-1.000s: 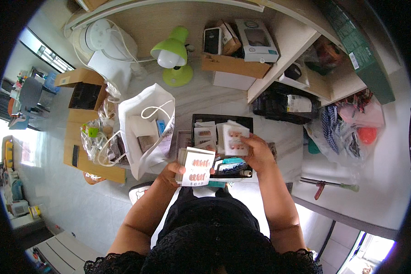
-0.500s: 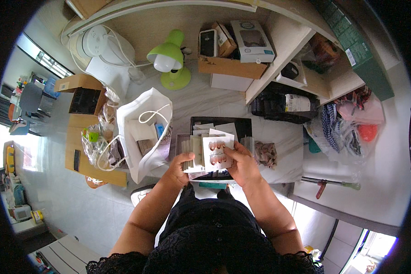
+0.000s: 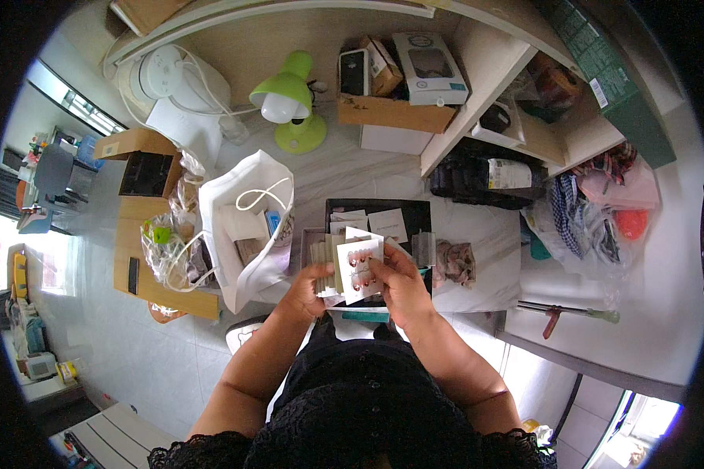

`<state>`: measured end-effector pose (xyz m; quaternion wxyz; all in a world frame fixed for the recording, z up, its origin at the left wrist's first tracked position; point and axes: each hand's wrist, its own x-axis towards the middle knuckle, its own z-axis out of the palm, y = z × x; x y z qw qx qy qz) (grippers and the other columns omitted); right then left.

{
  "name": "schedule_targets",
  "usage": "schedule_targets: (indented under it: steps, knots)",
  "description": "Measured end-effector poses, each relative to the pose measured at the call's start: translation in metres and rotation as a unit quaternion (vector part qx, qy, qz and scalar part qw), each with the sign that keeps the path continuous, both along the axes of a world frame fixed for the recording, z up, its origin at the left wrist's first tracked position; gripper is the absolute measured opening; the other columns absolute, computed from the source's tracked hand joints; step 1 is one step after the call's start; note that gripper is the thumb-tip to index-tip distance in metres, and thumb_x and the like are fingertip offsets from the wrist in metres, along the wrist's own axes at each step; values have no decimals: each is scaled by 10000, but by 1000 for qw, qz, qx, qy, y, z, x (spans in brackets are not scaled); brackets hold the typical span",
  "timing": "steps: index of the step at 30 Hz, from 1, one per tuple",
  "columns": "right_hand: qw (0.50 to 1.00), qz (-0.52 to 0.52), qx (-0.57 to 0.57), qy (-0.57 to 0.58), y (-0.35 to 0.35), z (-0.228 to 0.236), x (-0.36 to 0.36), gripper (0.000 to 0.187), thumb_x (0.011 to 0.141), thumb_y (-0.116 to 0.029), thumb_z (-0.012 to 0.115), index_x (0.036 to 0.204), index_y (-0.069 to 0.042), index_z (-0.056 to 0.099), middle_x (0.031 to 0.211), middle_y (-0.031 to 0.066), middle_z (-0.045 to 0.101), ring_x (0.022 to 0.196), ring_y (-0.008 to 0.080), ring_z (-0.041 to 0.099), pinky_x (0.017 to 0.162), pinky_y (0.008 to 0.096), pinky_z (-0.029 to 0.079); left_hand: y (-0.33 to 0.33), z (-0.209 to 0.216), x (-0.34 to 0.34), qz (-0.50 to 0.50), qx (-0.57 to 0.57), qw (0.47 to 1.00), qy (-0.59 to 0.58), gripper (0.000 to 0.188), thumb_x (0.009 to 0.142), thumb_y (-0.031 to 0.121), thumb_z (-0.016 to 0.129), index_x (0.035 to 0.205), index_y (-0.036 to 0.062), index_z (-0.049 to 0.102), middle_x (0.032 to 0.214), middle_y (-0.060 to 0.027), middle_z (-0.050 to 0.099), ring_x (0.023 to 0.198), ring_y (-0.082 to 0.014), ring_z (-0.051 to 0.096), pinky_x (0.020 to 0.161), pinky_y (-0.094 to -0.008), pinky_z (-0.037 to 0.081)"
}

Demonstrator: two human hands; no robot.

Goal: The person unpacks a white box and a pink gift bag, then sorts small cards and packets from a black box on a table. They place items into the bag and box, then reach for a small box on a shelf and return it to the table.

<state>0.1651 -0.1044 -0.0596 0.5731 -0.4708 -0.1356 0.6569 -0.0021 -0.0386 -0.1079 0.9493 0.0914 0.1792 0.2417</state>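
My left hand (image 3: 308,289) is wrapped round a stack of thin pale packs (image 3: 322,255), held on edge. In my right hand (image 3: 405,288) is a white card (image 3: 352,252), its thumb on the front. Two rows of small pinkish-brown pieces, looking like false nails, are fixed to that card. The card leans against the right side of the stack. Below both hands lies a black tray (image 3: 416,211) with more white cards (image 3: 389,225) in it. My hands hide its near part.
A white paper bag (image 3: 242,270) with rope handles stands left of the tray. Behind are a green desk lamp (image 3: 299,134) and an open cardboard box (image 3: 395,115). To the right sit a black wrapped package (image 3: 465,173) and a crumpled cloth-like bundle (image 3: 455,262).
My right hand has moved slightly left and down with the white card, which is now tilted and closer to the stack. More of the tray's cards show. My left hand stays in place.
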Motion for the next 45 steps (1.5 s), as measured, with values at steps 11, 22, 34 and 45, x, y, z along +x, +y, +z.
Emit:
schedule_targets:
  steps: [11, 22, 34, 45]
  knots:
    - [994, 40, -91, 51, 6, -5, 5, 411, 892, -224, 586, 1246, -37, 491, 1096, 88, 610, 970, 219, 622, 863, 388, 517, -4, 6, 20, 62, 38, 994, 78, 790, 755, 407, 672, 1406, 59, 390, 1283, -166, 546, 1059, -285, 618, 853, -389, 571]
    - [989, 22, -34, 141, -10, -22, 5, 454, 911, -231, 508, 1326, -60, 435, 1171, 117, 596, 1028, 244, 620, 869, 449, 518, -11, 17, 10, 52, 232, 944, 230, 598, 989, 356, 453, 1447, 67, 200, 1317, -154, 493, 1110, -258, 581, 940, -381, 485]
    - [981, 58, 127, -132, 27, -24, 36, 970, 796, -141, 759, 1499, -27, 101, 1343, 155, 470, 1219, 229, 477, 1023, 347, 408, 35, 31, 29, 21, 403, 865, 298, 1083, 699, 151, 814, 1502, 133, 88, 1251, -232, 527, 1011, -325, 617, 702, -380, 582]
    - [840, 132, 115, -514, 62, -70, 93, 823, 714, -27, 771, 1409, -114, 340, 1322, 168, 494, 1224, 304, 488, 1018, 381, 407, 92, -35, 72, -24, 717, 593, 366, 1037, 661, 228, 837, 1461, 87, 193, 1362, -236, 378, 1267, -382, 413, 1059, -421, 353]
